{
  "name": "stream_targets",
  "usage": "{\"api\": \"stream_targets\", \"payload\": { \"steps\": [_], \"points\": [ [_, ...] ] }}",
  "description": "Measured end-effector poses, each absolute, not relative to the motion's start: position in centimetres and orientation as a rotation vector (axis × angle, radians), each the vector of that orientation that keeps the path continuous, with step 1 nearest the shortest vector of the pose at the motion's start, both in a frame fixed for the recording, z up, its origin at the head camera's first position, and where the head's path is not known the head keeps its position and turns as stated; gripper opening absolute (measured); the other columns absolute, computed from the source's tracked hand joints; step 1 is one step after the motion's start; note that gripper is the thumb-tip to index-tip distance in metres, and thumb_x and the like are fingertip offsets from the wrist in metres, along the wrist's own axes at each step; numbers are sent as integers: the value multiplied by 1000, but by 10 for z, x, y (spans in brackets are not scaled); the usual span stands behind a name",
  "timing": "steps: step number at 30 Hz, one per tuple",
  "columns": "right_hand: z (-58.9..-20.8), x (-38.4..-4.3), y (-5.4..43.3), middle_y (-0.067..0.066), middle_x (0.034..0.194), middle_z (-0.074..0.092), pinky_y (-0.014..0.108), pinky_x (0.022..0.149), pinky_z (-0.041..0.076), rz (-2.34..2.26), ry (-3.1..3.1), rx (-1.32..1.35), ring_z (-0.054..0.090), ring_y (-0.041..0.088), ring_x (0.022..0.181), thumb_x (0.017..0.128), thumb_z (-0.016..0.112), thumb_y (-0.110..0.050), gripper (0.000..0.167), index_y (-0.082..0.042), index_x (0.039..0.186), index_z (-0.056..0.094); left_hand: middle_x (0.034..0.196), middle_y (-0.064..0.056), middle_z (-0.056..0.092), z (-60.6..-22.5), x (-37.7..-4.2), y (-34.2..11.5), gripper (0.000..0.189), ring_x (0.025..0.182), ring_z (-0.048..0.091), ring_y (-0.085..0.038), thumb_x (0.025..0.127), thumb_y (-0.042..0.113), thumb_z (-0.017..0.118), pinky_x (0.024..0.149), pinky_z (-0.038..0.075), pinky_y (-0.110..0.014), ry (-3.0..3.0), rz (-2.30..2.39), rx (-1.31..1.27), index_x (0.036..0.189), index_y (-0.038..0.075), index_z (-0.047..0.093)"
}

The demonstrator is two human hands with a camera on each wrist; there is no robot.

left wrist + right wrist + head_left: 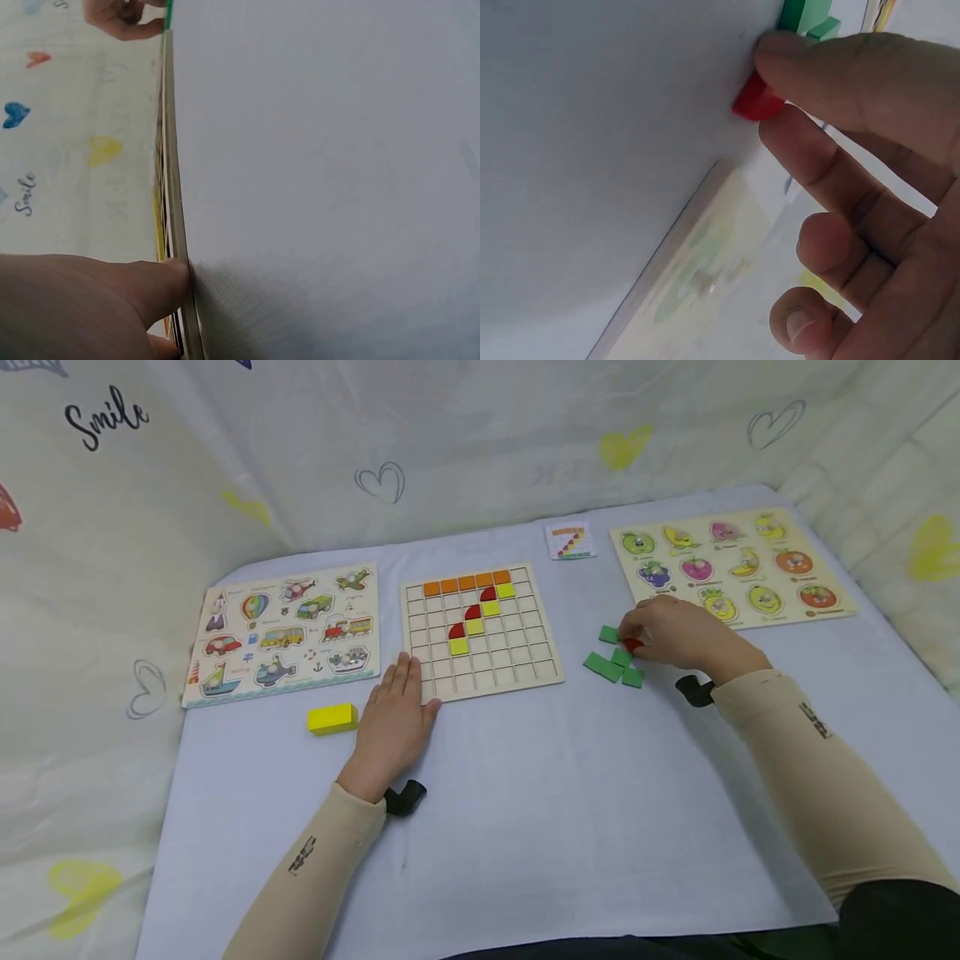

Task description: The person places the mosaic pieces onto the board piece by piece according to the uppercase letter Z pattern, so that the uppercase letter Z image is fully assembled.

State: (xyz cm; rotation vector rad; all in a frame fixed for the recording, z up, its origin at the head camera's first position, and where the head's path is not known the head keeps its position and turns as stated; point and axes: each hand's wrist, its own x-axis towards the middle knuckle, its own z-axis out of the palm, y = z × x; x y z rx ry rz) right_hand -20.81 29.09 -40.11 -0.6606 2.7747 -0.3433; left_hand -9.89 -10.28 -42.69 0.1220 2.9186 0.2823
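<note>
The wooden grid board [517, 664] lies mid-table, with a row of orange squares [467, 583] on top and a diagonal of red curved pieces [472, 612] beside yellow squares [474, 627]. My left hand [393, 718] rests at its lower left corner, fingers straight along the left side and thumb at the front edge. In the left wrist view the thumb [161, 289] touches the board's edge [174, 150]. Right of the board, my right hand [678, 639] pinches a small red piece [756, 99] between thumb and index finger, close to several green pieces [602, 667].
A vehicle picture board [288, 689] lies at the left and a fruit picture board [738, 572] at the right. A yellow block [332, 719] sits beside my left hand. Behind the grid is a small pattern card [570, 541]. Printed cloth [465, 443] rises behind the table.
</note>
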Motion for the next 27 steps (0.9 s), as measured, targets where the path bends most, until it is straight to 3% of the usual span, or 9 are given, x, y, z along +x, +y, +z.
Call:
{"api": "stream_targets", "payload": {
  "steps": [7,16,27],
  "points": [
    [-406,-217,264,8,118,72,52,98,53,-365,2792,-743,60,30,112,90,75,-4,27,-13,115,77,176,-17,8,-429,-98,-104,78,163,15,-37,109,41,49,131,21,-57,2925,277,108,166,2,12],
    [-403,-220,256,11,104,73,49,86,54,-284,2841,-560,62,29,98,92,77,-29,28,-9,112,75,176,-17,10,-428,-97,-103,78,163,16,-37,109,41,49,131,22,-57,2946,270,112,166,1,13],
    [-404,-225,243,10,111,74,47,88,51,-400,2830,-574,56,29,107,92,76,-22,22,-10,110,77,176,-16,8,-429,-98,-103,79,164,15,-36,109,42,48,131,21,-56,2937,258,109,166,3,12]
  ]
}}
